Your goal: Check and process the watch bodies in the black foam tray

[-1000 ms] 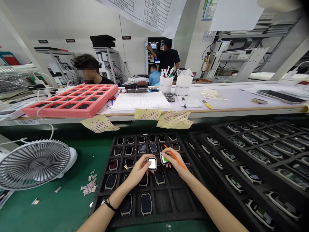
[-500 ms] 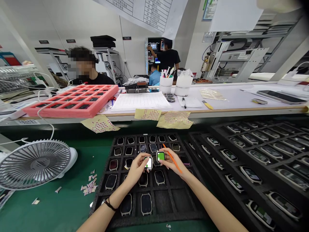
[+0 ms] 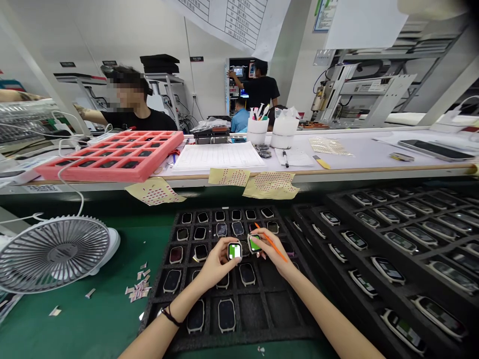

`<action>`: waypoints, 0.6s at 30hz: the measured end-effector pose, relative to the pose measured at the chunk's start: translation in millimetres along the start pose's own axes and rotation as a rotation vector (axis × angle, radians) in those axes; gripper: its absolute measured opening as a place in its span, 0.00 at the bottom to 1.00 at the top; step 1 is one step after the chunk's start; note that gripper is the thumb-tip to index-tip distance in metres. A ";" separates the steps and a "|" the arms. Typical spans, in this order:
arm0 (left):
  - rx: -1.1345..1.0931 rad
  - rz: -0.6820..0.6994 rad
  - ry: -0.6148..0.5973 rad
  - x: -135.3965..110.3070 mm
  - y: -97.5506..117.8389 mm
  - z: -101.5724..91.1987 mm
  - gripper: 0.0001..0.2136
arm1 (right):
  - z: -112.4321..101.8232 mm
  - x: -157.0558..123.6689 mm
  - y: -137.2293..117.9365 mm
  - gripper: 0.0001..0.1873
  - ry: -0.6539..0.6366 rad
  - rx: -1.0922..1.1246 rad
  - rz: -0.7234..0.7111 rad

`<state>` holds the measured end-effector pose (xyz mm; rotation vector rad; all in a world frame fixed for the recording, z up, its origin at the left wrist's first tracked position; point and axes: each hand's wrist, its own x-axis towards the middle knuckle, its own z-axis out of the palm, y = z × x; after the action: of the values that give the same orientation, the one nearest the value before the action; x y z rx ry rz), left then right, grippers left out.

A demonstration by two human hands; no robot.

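Observation:
My left hand (image 3: 216,264) grips a square smartwatch body (image 3: 235,251), its lit screen showing green and white. My right hand (image 3: 271,252) holds a second watch body (image 3: 255,244) with a green-lit screen, just beside the first, not clearly touching it. An orange stylus (image 3: 272,248) lies between my right fingers. Both hands hover over a black foam tray (image 3: 254,336) whose compartments hold several dark-screened watch bodies. Some of the watches beneath my hands are hidden.
A second black foam tray (image 3: 389,239) of watches lies to the right. On the green mat are a white desk fan (image 3: 54,254) and paper scraps (image 3: 138,289). Behind stand a pink foam tray (image 3: 110,157), papers and white cups (image 3: 258,132). A co-worker (image 3: 134,102) sits beyond.
Both watches have shifted slightly right, and the left watch's screen has gone from white to green and white. The co-worker at the left has stretched an arm out to the left.

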<state>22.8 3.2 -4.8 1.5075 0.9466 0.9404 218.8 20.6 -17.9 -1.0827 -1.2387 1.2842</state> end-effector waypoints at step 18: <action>-0.113 -0.058 0.059 4.2 -5.1 -3.6 0.18 | 0.4 -0.5 5.3 0.21 -0.142 -0.041 -0.057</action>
<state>20.7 9.0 -9.0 1.3570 0.9585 0.9851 218.0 20.3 -23.1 -0.9919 -1.3974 1.3155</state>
